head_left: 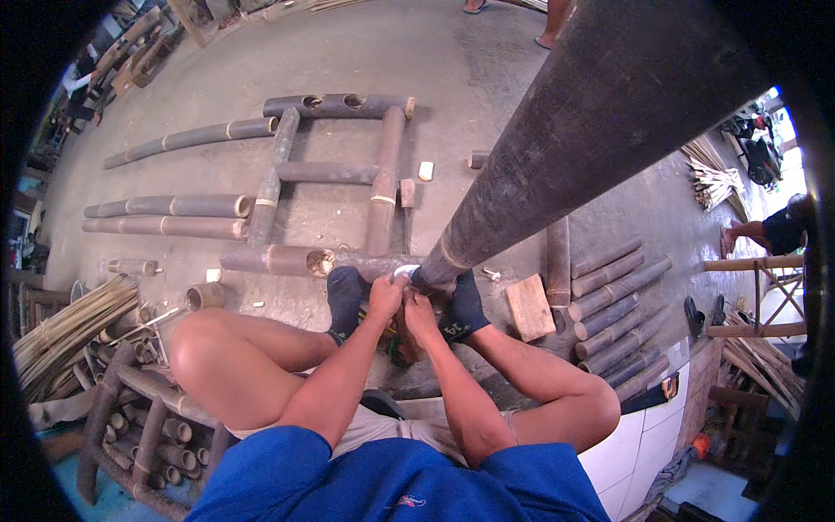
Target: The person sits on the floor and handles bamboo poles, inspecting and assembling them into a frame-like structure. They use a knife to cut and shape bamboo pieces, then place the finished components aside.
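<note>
A thick dark bamboo pole [557, 148] slants down from the upper right, its lower end between my feet. At that end my left hand [385, 297] is closed, close to a small whitish piece [404, 271]. My right hand [421, 317] is closed just beside and below it, the two hands nearly touching. Whatever they grip is mostly hidden by the fingers. Directly beyond my left foot [345, 300] lies a bamboo crosspiece [287, 260] with a hole cut in it. It belongs to a ladder-like bamboo frame [383, 200] on the floor.
Loose bamboo poles [174, 206] lie left of the frame. To my right are a wooden block [530, 308] and a row of cut bamboo lengths [617, 296]. Bundled thin strips [78, 326] and a bamboo rack [148, 435] stand at left. Another person's foot [545, 41] shows at the top.
</note>
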Demonstrator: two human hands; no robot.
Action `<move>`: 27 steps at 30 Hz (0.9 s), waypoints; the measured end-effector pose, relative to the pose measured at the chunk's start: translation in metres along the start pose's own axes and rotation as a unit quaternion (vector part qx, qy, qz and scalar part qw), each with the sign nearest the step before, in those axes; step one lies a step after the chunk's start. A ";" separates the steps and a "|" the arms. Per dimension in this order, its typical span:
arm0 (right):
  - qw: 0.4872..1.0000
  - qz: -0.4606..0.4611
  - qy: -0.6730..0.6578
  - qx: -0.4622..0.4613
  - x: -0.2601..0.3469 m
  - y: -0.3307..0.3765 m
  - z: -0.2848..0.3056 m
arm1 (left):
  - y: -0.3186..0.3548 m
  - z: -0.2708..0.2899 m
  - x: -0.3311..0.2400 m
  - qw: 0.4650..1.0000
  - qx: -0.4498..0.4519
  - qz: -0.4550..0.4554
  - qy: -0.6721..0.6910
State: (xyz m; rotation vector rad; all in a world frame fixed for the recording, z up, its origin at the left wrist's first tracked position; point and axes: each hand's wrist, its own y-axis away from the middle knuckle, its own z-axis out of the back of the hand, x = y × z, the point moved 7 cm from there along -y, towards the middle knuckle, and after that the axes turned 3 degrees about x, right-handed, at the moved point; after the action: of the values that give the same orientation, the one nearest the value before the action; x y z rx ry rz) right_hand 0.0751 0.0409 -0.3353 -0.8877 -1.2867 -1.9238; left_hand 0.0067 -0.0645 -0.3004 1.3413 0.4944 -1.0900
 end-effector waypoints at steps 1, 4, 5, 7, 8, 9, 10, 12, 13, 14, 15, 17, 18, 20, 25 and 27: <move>1.000 -0.002 -0.021 -0.007 0.002 0.000 0.002 | -0.002 0.000 0.000 0.999 0.000 0.019 -0.041; 0.995 -0.046 -0.085 0.024 0.006 0.005 0.003 | -0.006 -0.002 -0.008 0.995 0.000 -0.008 -0.102; 0.990 -0.073 -0.120 0.032 0.004 0.008 0.002 | -0.006 -0.003 -0.012 0.993 -0.007 -0.030 -0.112; 0.985 -0.059 -0.162 0.030 0.006 0.007 0.003 | -0.007 -0.004 -0.015 0.989 -0.014 -0.038 -0.145; 0.976 -0.068 -0.202 0.037 0.002 0.007 -0.002 | -0.008 -0.005 -0.019 0.986 -0.024 -0.068 -0.150; 0.977 -0.056 -0.203 0.027 -0.001 0.004 -0.003 | -0.011 -0.005 -0.021 0.983 -0.028 -0.078 -0.163; 0.974 -0.057 -0.216 0.030 -0.009 0.001 -0.009 | -0.012 -0.007 -0.018 0.980 -0.018 -0.071 -0.186; 0.978 -0.041 -0.204 0.005 -0.028 -0.009 -0.016 | -0.013 -0.006 -0.014 0.972 -0.040 -0.090 -0.215; 0.983 -0.028 -0.179 -0.024 -0.040 -0.008 -0.019 | -0.008 -0.006 -0.013 0.965 -0.056 -0.111 -0.231; 0.985 -0.015 -0.160 -0.060 -0.052 -0.006 -0.020 | -0.009 -0.014 0.003 0.963 0.004 -0.063 -0.263; 0.972 -0.096 -0.212 -0.026 -0.078 0.002 -0.033 | -0.009 -0.018 0.020 0.954 0.042 -0.027 -0.296; 0.981 -0.139 -0.135 -0.014 -0.114 0.028 -0.037 | 0.019 -0.025 0.049 0.958 0.053 -0.018 -0.280; 0.995 -0.060 -0.080 -0.021 -0.114 0.033 -0.033 | 0.031 -0.028 0.052 0.963 0.012 -0.047 -0.266; 0.994 -0.048 -0.081 0.049 -0.124 0.038 -0.038 | 0.040 -0.023 0.077 0.947 0.034 0.104 -0.303; 0.971 0.024 0.215 0.105 -0.081 0.038 -0.017 | 0.050 0.004 -0.045 0.967 -0.137 -0.197 -0.086; 0.959 0.001 0.250 0.136 -0.066 0.051 -0.003 | 0.061 0.006 -0.112 0.937 -0.108 -0.330 -0.045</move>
State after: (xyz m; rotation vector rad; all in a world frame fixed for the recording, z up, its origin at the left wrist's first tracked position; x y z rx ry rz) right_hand 0.1525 0.0325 -0.3642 -0.2379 -1.1913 -1.7573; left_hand 0.0057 -0.0405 -0.1751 0.9369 1.0100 -1.5798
